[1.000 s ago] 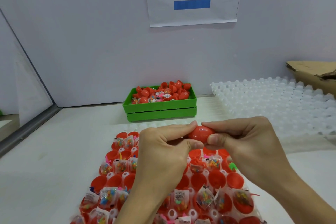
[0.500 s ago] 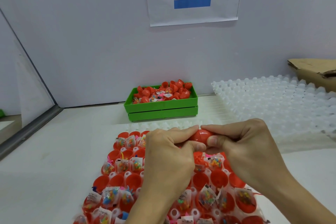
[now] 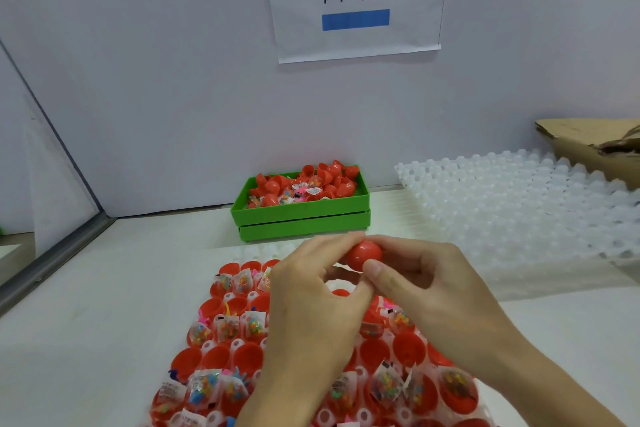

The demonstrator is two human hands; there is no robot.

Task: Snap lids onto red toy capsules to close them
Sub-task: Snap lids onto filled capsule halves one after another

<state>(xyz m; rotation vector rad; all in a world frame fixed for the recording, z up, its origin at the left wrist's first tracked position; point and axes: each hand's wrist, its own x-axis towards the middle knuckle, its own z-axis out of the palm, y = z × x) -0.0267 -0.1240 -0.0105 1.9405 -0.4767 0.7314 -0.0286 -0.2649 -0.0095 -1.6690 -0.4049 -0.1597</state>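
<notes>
Both hands hold one red capsule [image 3: 364, 255] in the air above the far end of the capsule tray [image 3: 363, 416], near the middle of the table [image 3: 86, 340]. The right hand [image 3: 446, 302] pinches it between thumb and forefinger. The left hand [image 3: 311, 298] touches its left side with curled fingers. From here the capsule looks round and whole, but the seam is hidden, so I cannot tell if the lid is fully snapped.

To do this step well, I would keep the two halves in one line and squeeze evenly from both ends until the rim seats all around. A tilted lid may catch on one side only. The small toy bag should stay inside, not be trapped in the seam.

The tray lies at the near edge of the table and holds many open red halves, several with packed toys [image 3: 228, 329]. A green bin [image 3: 301, 218] with more red parts stands at the far edge by the wall. White empty trays [image 3: 519, 211] lie at the right side, with a cardboard box [image 3: 588, 146] behind them. A paper sign [image 3: 356, 0] hangs on the grey wall above.
</notes>
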